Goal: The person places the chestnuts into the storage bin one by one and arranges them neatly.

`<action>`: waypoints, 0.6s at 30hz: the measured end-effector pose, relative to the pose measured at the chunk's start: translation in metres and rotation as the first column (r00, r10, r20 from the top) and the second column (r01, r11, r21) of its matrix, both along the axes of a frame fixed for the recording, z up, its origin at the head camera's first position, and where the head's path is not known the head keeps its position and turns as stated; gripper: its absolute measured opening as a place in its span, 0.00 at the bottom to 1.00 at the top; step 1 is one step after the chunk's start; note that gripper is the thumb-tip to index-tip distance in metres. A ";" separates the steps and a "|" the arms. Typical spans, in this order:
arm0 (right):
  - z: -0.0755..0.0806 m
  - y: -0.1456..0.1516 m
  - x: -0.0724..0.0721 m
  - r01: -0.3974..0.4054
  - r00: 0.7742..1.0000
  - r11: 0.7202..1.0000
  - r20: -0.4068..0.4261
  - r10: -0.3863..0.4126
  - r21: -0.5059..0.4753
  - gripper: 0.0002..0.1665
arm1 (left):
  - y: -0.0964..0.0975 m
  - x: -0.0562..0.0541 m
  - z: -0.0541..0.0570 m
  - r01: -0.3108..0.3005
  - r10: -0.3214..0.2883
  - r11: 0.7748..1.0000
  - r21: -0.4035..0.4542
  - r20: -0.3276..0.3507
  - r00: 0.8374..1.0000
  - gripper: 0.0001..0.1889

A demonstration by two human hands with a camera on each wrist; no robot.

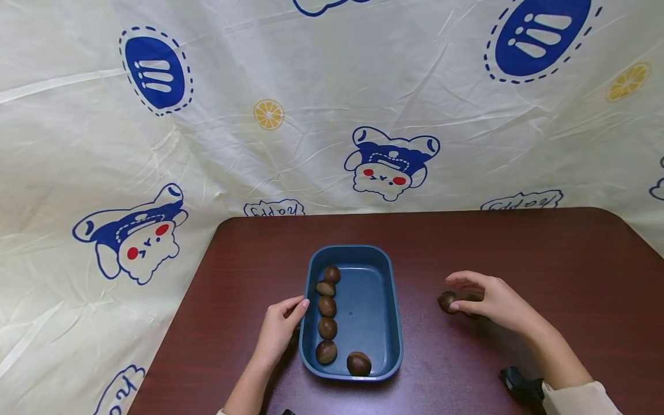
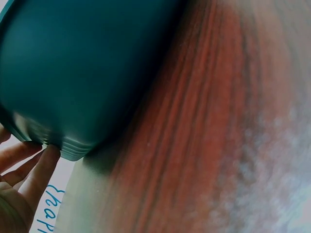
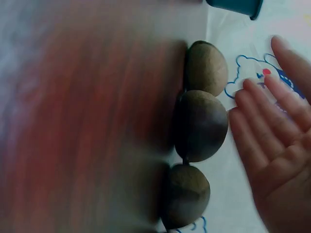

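Note:
My left hand grips the left rim of a blue rectangular tray; in the left wrist view its fingertips are at the tray's outer side. Inside the tray, a column of several brown chestnuts runs along the left wall, and a single chestnut sits near the front wall. To the right of the tray, my right hand reaches over loose chestnuts. The right wrist view has three chestnuts in a row on the table, beside the spread thumb and extended fingers.
The dark red-brown wooden table has rounded far corners. Behind it hangs a pale printed sheet. A black wrist device is under my right wrist, close over the table.

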State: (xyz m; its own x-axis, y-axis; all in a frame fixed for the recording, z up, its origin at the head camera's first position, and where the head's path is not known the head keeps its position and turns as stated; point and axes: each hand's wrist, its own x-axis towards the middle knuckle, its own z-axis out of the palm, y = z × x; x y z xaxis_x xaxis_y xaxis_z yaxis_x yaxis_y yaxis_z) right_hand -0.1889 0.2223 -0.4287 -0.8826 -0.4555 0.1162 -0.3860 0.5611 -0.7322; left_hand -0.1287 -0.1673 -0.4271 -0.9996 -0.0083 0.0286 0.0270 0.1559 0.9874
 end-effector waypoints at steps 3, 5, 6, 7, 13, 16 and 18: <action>-0.006 0.003 -0.004 -0.001 1.000 1.000 -0.001 0.001 0.009 0.27 | -0.001 0.000 0.001 -0.001 0.001 1.000 -0.001 0.001 1.000 0.15; -0.008 0.003 -0.007 -0.004 1.000 1.000 0.007 0.004 0.021 0.27 | -0.001 0.000 0.000 0.001 -0.001 1.000 0.000 0.001 1.000 0.15; -0.010 0.004 -0.009 -0.005 1.000 1.000 0.017 0.005 0.027 0.27 | -0.001 0.000 0.000 0.002 -0.002 1.000 0.000 0.001 1.000 0.15; -0.011 0.004 -0.010 -0.006 1.000 0.999 0.030 0.005 0.036 0.27 | -0.001 0.000 0.000 0.003 -0.003 1.000 0.002 0.002 1.000 0.15; -0.018 0.005 -0.019 -0.040 0.997 0.994 0.068 0.033 0.105 0.27 | -0.001 -0.001 0.000 0.014 -0.014 1.000 0.001 0.000 1.000 0.15; -0.019 0.004 -0.022 -0.055 0.997 0.989 0.056 0.047 0.136 0.24 | -0.001 -0.001 -0.001 0.013 -0.013 1.000 -0.002 -0.002 1.000 0.15; -0.019 0.003 -0.022 -0.053 0.997 0.989 0.054 0.046 0.140 0.24 | -0.001 -0.001 -0.001 0.009 -0.009 1.000 -0.005 -0.002 1.000 0.15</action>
